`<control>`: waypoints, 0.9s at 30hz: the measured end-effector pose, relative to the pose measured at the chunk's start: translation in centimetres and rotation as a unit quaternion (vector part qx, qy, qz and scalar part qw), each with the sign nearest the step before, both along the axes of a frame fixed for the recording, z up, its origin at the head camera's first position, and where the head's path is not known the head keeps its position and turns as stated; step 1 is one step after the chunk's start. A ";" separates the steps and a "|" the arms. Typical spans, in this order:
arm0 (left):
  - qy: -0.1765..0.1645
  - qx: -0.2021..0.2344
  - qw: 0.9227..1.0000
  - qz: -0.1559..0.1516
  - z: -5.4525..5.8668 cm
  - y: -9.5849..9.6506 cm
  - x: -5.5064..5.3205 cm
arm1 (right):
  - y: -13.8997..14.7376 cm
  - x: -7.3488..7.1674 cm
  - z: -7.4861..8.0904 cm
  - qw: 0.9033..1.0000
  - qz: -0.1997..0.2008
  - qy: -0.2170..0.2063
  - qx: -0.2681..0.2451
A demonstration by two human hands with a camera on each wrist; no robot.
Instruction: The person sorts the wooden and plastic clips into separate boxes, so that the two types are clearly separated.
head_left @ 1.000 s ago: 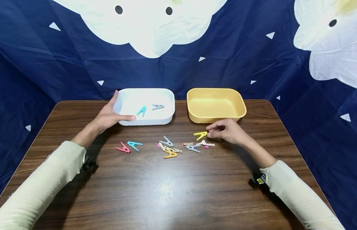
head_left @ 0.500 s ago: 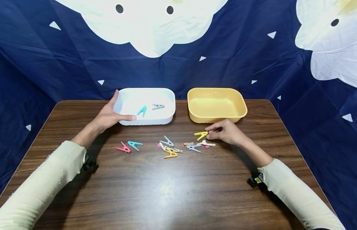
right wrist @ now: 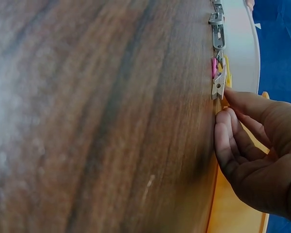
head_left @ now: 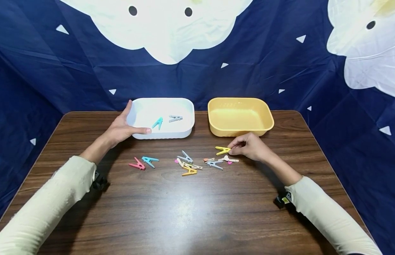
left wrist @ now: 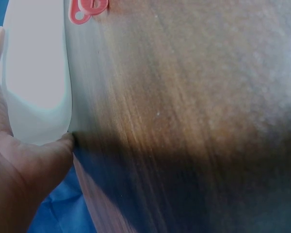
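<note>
My right hand [head_left: 251, 146] pinches one end of a yellow clothespin [head_left: 222, 151], just in front of the yellow bin. In the right wrist view the thumb and fingertips meet at it, and a wooden clothespin [right wrist: 218, 86] partly hides it. My left hand [head_left: 118, 129] rests against the left end of a white bin [head_left: 172, 135], thumb along the front wall and fingers straight up the side. Inside that bin lie a turquoise clothespin [head_left: 157, 123] and a grey clothespin [head_left: 175, 118].
On the table lie a red clothespin [head_left: 138, 164], a blue clothespin [head_left: 149, 161], an orange clothespin [head_left: 189, 171] and several grey and wooden ones. A yellow bin [head_left: 240, 133] stands at the back right. Behind the table hangs a dark blue cloth [head_left: 197, 79].
My right fingers have closed on the yellow clothespin and it has turned slightly. The left hand stays at the white bin.
</note>
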State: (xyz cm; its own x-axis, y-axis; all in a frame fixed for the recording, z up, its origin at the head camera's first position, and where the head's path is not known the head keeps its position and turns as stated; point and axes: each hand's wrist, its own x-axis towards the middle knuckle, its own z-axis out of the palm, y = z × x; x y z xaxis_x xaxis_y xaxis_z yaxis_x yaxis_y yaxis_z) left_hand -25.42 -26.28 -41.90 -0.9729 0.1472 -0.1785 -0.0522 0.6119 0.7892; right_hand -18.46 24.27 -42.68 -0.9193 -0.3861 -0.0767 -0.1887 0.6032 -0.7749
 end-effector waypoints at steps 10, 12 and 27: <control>-0.001 -0.008 1.000 -0.001 -0.1 0.0 -0.1 | -0.3 0.3 0.3 1.000 0.002 -0.004 -0.015; 0.000 -0.007 1.000 -0.002 -0.1 0.0 -0.1 | -0.4 0.4 0.4 1.000 0.003 -0.004 -0.018; 0.003 -0.008 1.000 -0.005 0.0 0.0 0.2 | -1.9 0.2 2.9 0.999 0.007 0.038 -0.015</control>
State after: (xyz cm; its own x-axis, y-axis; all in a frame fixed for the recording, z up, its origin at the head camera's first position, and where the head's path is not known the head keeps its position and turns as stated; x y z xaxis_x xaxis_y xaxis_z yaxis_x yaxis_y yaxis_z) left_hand -25.25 -26.26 -41.89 -0.9724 0.1532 -0.1760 -0.0425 0.6254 0.7791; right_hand -18.30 22.34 -39.76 -0.9167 -0.3994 0.0054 -0.2560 0.5769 -0.7757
